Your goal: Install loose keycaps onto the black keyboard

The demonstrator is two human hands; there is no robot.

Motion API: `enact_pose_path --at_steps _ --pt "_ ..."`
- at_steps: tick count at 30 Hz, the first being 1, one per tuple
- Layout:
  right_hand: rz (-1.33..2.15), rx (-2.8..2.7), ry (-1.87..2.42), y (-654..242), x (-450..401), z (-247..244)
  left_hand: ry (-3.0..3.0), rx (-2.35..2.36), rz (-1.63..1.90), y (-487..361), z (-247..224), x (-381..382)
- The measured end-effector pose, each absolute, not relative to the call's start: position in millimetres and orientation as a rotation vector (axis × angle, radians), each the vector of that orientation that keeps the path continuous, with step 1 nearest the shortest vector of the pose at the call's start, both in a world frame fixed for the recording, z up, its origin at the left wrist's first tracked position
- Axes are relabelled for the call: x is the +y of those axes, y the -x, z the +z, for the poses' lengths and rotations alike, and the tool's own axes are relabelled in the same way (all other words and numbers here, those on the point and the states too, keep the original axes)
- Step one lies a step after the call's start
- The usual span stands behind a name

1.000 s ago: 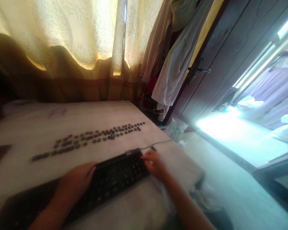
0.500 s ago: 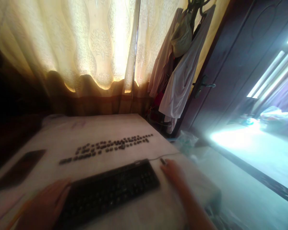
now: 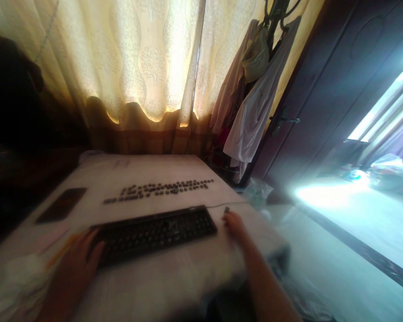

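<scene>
A black keyboard (image 3: 154, 232) lies across the near part of the table, its cable running off to the right. My left hand (image 3: 77, 264) is at its left end, with thumb and fingers around that edge. Just right of the keyboard, above the tabletop or on it, my right hand (image 3: 234, 226) is closed on a small dark piece (image 3: 226, 209); blur hides its exact kind. Behind the keyboard, many loose dark keycaps (image 3: 130, 197) lie in uneven rows.
A dark flat rectangular object (image 3: 62, 205) lies on the pale-covered table (image 3: 147, 167) at left. Near my left hand are an orange stick-like thing (image 3: 63, 250) and crumpled white material (image 3: 16, 277). Clothes (image 3: 246, 120) hang beside the door (image 3: 309, 89); a plastic bag (image 3: 257, 192) sits by the table's right edge.
The camera view has shifted, so the table and keyboard appear higher and more of the near edge shows. My left hand stays at the keyboard's end; my right still holds the small dark piece.
</scene>
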State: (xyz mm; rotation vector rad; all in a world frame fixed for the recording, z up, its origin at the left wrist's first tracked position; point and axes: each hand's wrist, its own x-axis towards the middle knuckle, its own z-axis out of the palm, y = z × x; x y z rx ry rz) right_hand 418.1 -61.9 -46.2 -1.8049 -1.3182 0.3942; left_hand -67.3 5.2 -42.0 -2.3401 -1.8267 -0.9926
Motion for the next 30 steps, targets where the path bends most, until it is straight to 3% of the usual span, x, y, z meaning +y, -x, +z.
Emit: enact_pose_path --at_steps 9,30 --pt "0.650 -0.621 1.401 -395.0 -79.5 -38.2 2.238 -1.887 -1.152 75.1 -57.4 -4.0" --pt "1.062 -0.440 0.786 -419.4 -51.6 -27.4 2.364 -1.828 -1.020 72.3 -49.6 -15.7"
